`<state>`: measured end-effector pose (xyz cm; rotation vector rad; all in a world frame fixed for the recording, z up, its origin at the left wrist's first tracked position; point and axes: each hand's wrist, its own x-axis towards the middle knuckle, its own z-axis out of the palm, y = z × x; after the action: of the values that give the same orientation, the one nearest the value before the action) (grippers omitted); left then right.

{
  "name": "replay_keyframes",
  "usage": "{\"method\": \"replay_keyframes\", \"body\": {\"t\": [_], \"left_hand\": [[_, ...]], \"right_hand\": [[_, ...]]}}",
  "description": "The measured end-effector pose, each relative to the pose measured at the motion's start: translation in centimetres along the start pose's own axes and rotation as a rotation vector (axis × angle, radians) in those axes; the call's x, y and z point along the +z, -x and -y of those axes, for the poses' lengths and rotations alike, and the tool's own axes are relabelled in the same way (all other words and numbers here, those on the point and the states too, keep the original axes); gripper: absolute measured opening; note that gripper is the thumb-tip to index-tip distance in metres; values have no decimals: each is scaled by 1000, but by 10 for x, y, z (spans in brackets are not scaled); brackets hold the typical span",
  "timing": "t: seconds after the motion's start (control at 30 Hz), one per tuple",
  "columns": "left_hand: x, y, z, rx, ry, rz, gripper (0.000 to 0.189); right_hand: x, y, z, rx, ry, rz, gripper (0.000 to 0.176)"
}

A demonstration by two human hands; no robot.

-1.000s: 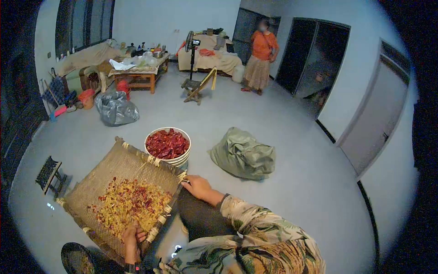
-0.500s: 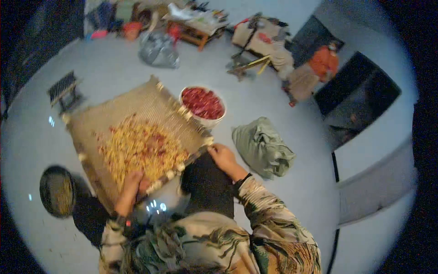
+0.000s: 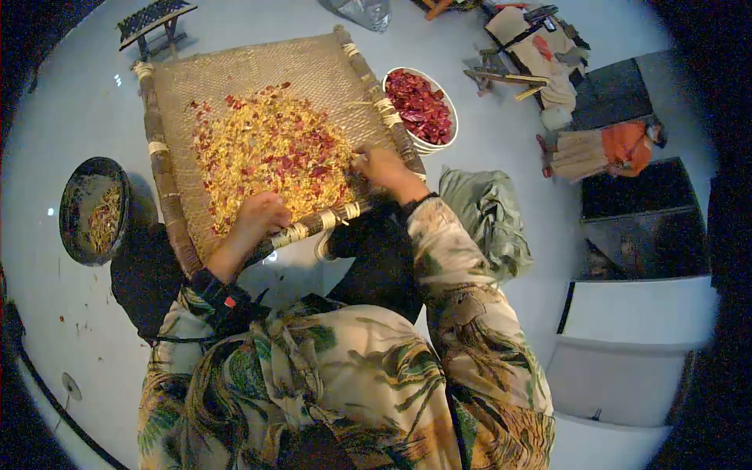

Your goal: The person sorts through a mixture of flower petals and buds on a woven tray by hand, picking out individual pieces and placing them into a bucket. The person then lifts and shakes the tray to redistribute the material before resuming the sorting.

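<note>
A woven winnowing tray (image 3: 235, 66) rests over my knees, strewn with yellow seeds and red chili bits (image 3: 270, 149). My left hand (image 3: 258, 217) lies curled on the tray's near rim, at the edge of the pile. My right hand (image 3: 380, 166) rests inside the tray at its right rim, fingers touching the seeds. Whether either hand pinches anything is hidden. A white bowl of red dried chilies (image 3: 421, 106) stands just past the tray's right edge.
A dark round pan (image 3: 92, 210) with some seeds sits on the floor to my left. A grey-green sack (image 3: 489, 219) lies to the right. A small stool (image 3: 153, 19) stands beyond the tray. Another person in orange (image 3: 603, 145) stands farther off near dark doorways.
My head has tipped down, so the tray now fills the upper view. My right hand has moved from the tray's outer corner onto the seeds inside. My left hand stays at the near rim.
</note>
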<state>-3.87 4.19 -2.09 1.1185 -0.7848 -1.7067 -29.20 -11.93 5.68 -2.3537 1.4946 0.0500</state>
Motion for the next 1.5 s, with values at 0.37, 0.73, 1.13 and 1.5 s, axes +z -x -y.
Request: {"method": "replay_keyframes", "body": {"t": [0.37, 0.73, 1.13, 1.5], "left_hand": [[10, 3, -15, -41, -81, -59, 29], [11, 0, -10, -69, -151, -56, 31], [11, 0, -4, -57, -87, -41, 26], [12, 1, -3, -41, -99, -66, 27]], "right_hand": [[23, -38, -51, 19, 175, 179, 36], [44, -61, -53, 116, -481, 3, 18], [20, -15, -16, -45, 311, 428, 42], [29, -48, -40, 133, -461, -1, 24]]}}
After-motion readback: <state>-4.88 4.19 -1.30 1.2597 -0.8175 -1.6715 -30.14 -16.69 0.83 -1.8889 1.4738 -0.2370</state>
